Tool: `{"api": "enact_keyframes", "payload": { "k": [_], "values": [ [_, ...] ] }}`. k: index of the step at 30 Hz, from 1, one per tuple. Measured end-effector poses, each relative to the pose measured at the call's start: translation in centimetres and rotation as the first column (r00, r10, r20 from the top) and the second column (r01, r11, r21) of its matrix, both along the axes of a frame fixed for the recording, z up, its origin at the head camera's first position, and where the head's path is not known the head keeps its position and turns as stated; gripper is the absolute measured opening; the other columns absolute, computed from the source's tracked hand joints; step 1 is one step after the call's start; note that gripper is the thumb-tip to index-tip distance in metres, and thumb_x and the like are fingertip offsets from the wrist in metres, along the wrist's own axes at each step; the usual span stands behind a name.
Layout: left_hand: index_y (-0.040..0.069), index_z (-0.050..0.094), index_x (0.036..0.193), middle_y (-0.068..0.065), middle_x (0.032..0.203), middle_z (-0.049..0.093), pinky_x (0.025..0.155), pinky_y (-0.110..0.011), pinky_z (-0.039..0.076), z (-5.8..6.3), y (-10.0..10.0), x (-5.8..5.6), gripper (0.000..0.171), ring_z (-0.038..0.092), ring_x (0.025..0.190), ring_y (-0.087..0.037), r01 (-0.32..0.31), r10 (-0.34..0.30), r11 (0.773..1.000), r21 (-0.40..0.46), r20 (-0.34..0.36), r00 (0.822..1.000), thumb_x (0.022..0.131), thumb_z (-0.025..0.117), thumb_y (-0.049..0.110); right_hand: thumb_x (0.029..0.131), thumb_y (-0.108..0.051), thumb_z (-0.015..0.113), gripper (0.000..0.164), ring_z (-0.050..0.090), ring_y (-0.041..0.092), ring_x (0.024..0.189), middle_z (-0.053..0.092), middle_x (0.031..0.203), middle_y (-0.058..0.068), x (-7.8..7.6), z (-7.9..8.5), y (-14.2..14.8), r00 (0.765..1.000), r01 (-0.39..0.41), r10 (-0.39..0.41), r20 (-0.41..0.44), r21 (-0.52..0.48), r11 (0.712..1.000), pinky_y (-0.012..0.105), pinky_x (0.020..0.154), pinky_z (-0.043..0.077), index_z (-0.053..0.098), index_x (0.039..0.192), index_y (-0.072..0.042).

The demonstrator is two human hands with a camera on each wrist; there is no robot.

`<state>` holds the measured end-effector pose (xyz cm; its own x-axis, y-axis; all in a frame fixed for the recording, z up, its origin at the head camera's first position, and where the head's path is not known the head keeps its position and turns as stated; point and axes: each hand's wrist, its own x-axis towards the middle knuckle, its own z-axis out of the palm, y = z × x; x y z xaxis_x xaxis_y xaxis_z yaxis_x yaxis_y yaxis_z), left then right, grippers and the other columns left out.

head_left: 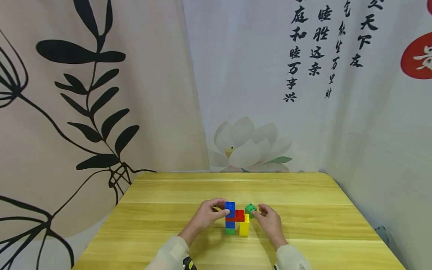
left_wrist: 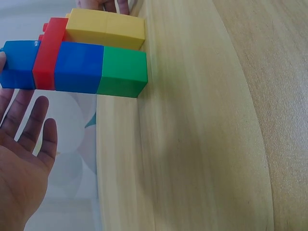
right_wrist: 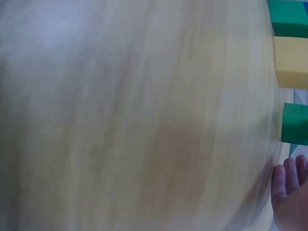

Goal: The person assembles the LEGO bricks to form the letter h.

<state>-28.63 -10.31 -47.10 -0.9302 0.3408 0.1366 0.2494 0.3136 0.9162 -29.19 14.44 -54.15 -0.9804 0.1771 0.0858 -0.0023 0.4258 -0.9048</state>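
Note:
A structure of toy building bricks stands on the table. On its left side a green brick [head_left: 230,231] lies under a blue one, and a red brick [head_left: 240,215] bridges across to a yellow column [head_left: 244,225]. An upper blue brick [left_wrist: 19,65] sits on the red one's left end. My left hand [head_left: 208,215] pinches this upper blue brick between thumb and fingers, the other fingers spread behind. Just right of the yellow column, my right hand [head_left: 270,222] holds a loose green brick [head_left: 250,210] by its side; its thumb and forefinger fall outside the right wrist view.
The wood-grain table [head_left: 152,225] extends around the bricks on all sides. Behind it hangs a pale curtain [head_left: 162,93] with printed plants and lettering. Something dark with yellow [head_left: 189,263] shows at the left sleeve.

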Motion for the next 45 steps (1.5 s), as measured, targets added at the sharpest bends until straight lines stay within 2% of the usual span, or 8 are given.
{"api": "enact_keyframes", "payload": {
  "k": [5,18,28,38,45],
  "values": [
    [0.015,0.071,0.116,0.002,0.104,0.068,0.087,-0.037,0.049,-1.2,-0.1,-0.8,0.029,0.060,0.100,-0.020,0.005,-0.005,1.000,0.000,-0.003,1.000,0.092,0.073,0.029,0.090,-0.024,0.075,0.047,0.060,0.032,0.104,0.064,0.121,0.020,-0.3,-0.2,-0.2,1.000,0.014,-0.014,0.012,0.000,1.000,0.043,0.085,0.054,0.062,0.126,0.003],
    [0.015,0.071,0.117,0.003,0.103,0.069,0.087,-0.037,0.049,-1.5,0.3,-1.1,0.030,0.060,0.100,-0.020,0.009,-0.009,1.000,-0.014,-0.013,1.000,0.092,0.073,0.031,0.089,-0.014,0.075,0.037,0.059,0.024,0.090,0.067,0.104,0.012,-0.3,-0.2,-0.6,1.000,0.022,-0.022,-0.002,0.038,0.999,0.036,0.076,0.054,0.064,0.119,0.004],
    [0.014,0.070,0.120,0.003,0.105,0.069,0.086,-0.036,0.050,-1.4,0.0,-0.9,0.033,0.060,0.099,-0.018,-0.010,0.010,1.000,-0.023,-0.034,0.999,0.092,0.073,0.030,0.090,-0.016,0.074,0.036,0.060,0.025,0.092,0.067,0.103,0.011,-0.5,0.1,-0.1,1.000,0.000,0.000,0.001,0.042,0.999,0.038,0.077,0.054,0.064,0.118,0.005],
    [0.012,0.068,0.122,0.001,0.108,0.070,0.086,-0.037,0.049,-1.5,-0.4,-0.8,0.037,0.061,0.100,-0.019,-0.005,0.004,1.000,-0.006,-0.036,0.999,0.092,0.073,0.031,0.092,-0.019,0.072,0.038,0.061,0.029,0.101,0.066,0.113,0.016,-0.8,1.6,1.1,1.000,0.004,-0.003,-0.007,0.023,1.000,0.042,0.085,0.053,0.063,0.121,0.004],
    [0.012,0.069,0.121,0.001,0.106,0.070,0.087,-0.038,0.049,-1.5,-0.4,-0.8,0.036,0.061,0.099,-0.020,0.004,-0.004,1.000,0.001,-0.016,1.000,0.091,0.074,0.031,0.092,-0.021,0.072,0.041,0.062,0.027,0.103,0.066,0.115,0.014,-0.8,3.1,1.8,1.000,-0.017,0.016,-0.018,-0.025,1.000,0.037,0.082,0.055,0.062,0.124,0.002]
  ]
}}
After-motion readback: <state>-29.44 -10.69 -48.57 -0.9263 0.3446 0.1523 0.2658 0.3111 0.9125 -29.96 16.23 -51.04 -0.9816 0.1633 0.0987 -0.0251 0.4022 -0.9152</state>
